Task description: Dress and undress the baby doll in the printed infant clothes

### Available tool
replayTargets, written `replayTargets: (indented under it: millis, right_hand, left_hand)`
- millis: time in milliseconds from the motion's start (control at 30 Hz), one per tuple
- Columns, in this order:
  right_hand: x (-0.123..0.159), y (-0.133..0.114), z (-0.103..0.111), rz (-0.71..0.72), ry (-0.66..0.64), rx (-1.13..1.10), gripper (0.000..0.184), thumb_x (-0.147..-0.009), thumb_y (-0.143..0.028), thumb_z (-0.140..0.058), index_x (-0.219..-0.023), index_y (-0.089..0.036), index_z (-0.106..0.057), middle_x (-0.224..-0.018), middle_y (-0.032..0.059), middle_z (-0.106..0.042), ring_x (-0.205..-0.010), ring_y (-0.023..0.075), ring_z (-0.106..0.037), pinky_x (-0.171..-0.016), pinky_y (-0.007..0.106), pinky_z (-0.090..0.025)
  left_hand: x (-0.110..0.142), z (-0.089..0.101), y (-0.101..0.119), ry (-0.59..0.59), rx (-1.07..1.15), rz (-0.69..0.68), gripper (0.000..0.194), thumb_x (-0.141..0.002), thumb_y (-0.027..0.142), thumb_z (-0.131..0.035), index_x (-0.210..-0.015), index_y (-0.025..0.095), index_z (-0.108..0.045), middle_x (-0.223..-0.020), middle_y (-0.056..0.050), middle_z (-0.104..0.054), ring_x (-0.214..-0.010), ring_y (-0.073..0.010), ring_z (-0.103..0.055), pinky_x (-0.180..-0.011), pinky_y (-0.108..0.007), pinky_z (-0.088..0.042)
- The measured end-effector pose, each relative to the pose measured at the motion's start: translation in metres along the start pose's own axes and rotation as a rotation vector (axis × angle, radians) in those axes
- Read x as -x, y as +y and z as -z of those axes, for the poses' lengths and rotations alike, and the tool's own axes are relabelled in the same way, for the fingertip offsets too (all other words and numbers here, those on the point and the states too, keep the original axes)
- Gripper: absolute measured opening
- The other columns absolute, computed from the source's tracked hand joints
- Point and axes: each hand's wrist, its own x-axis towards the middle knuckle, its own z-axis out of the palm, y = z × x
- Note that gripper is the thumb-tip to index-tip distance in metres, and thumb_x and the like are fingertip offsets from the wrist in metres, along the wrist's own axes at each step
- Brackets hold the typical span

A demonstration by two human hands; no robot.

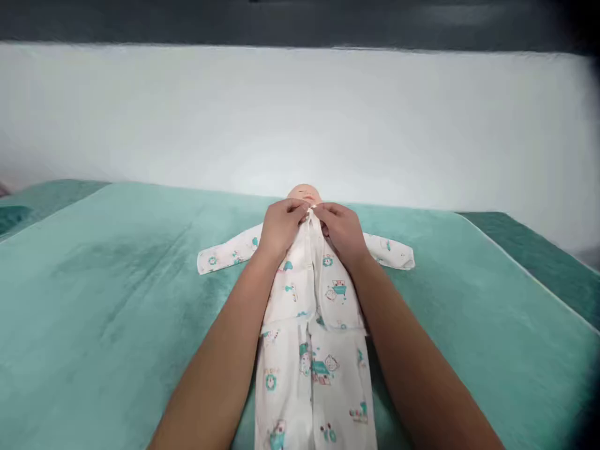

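Left hand and right hand both pinching the collar of a white cartoon-print cloth top. Round peach-coloured doll head pokes out just beyond.

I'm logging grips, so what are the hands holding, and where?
Left hand and right hand pinch the white, teal-printed fabric baby shirt at the front of its neckline.

The doll's head looks like smooth plastic; the printed top and pants are matt cloth. Plush, soft-napped fabric makes up the green blanket, edges included.
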Motion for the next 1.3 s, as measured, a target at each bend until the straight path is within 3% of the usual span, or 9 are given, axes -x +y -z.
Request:
replayTargets:
  millis: [167, 433, 700, 800, 933, 1300]
  right_hand:
    - [0.000, 0.001, 0.001, -0.026, -0.003, -0.014, 0.019, -0.074, -0.035, -0.071, -0.079, -0.017, -0.071, -0.061, -0.0036, -0.055, -0.053, 0.0088, -0.043, -0.051, 0.025, -0.033]
    - [0.005, -0.005, 0.000, -0.048, -0.040, 0.040, 0.023, -0.073, -0.036, -0.074, -0.085, -0.017, -0.072, -0.071, -0.0006, -0.065, -0.061, 0.0109, -0.052, -0.059, 0.027, -0.041]
    - [0.007, -0.006, 0.005, -0.045, -0.131, 0.065, 0.030, -0.073, -0.038, -0.077, -0.093, -0.017, -0.069, -0.077, -0.0003, -0.065, -0.066, 0.0114, -0.054, -0.063, 0.027, -0.042]
    - [0.008, -0.010, 0.004, -0.040, -0.122, 0.151, 0.027, -0.072, -0.034, -0.076, -0.092, -0.018, -0.066, -0.076, -0.0023, -0.061, -0.065, 0.0109, -0.051, -0.063, 0.027, -0.041]
    - [0.008, -0.012, 0.003, 0.001, -0.152, 0.274, 0.024, -0.074, -0.031, -0.071, -0.093, -0.019, -0.064, -0.074, -0.0042, -0.057, -0.064, 0.0108, -0.050, -0.062, 0.028, -0.040]
    - [0.012, -0.014, 0.003, 0.034, -0.222, 0.339, 0.037, -0.075, -0.036, -0.073, -0.105, -0.022, -0.056, -0.072, -0.0069, -0.053, -0.062, 0.0115, -0.050, -0.060, 0.028, -0.038]
  left_hand:
    - [-0.001, 0.002, 0.001, -0.018, 0.116, 0.037, 0.010, -0.078, 0.025, -0.068, -0.074, 0.016, -0.071, -0.068, 0.001, -0.060, -0.067, -0.0116, -0.052, -0.068, -0.026, -0.040]
    - [0.001, 0.002, 0.004, -0.042, 0.283, 0.113, 0.007, -0.078, 0.013, -0.065, -0.084, 0.017, -0.066, -0.067, 0.001, -0.057, -0.063, -0.0100, -0.051, -0.066, -0.025, -0.042]
    - [0.001, 0.003, 0.005, -0.070, 0.110, 0.086, 0.008, -0.082, 0.020, -0.064, -0.090, 0.018, -0.063, -0.070, 0.001, -0.059, -0.064, -0.0120, -0.053, -0.063, -0.026, -0.041]
    - [0.002, 0.005, 0.004, -0.073, 0.033, 0.069, 0.016, -0.084, 0.029, -0.066, -0.096, 0.020, -0.063, -0.071, 0.000, -0.062, -0.065, -0.0131, -0.056, -0.063, -0.027, -0.042]
    - [0.002, 0.006, 0.003, -0.081, -0.002, 0.070, 0.030, -0.082, 0.040, -0.070, -0.103, 0.020, -0.063, -0.088, -0.005, -0.070, -0.076, -0.0167, -0.064, -0.070, -0.029, -0.048]
    - [0.002, 0.004, 0.004, -0.052, 0.085, 0.109, 0.024, -0.077, 0.024, -0.068, -0.100, 0.019, -0.064, -0.094, -0.006, -0.070, -0.075, -0.0146, -0.063, -0.065, -0.026, -0.047]
